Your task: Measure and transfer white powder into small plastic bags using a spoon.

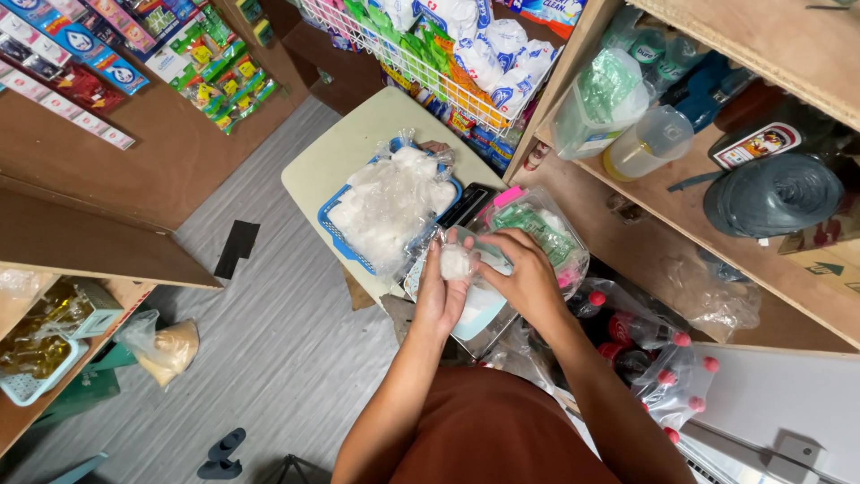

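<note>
**Head view: a small white packet held between two hands over a small table**

The left hand [441, 291] cupped a small clear bag of white granules [455, 262], fingers curled up around it. The right hand [522, 273] lay just beside it, its fingers bent at the bag's top; whether they pinched the neck could not be made out. The step appeared to be closing or tying the filled packet, and finishing it would call for a firm pinch at the neck. Beyond the left hand stood a blue basket [333, 222] heaped with similar packets on a pale table [333, 154]. Beyond the right hand lay a larger plastic bag [542, 224]. The surface beneath the hands was largely hidden, and its kind could not be told.
</note>
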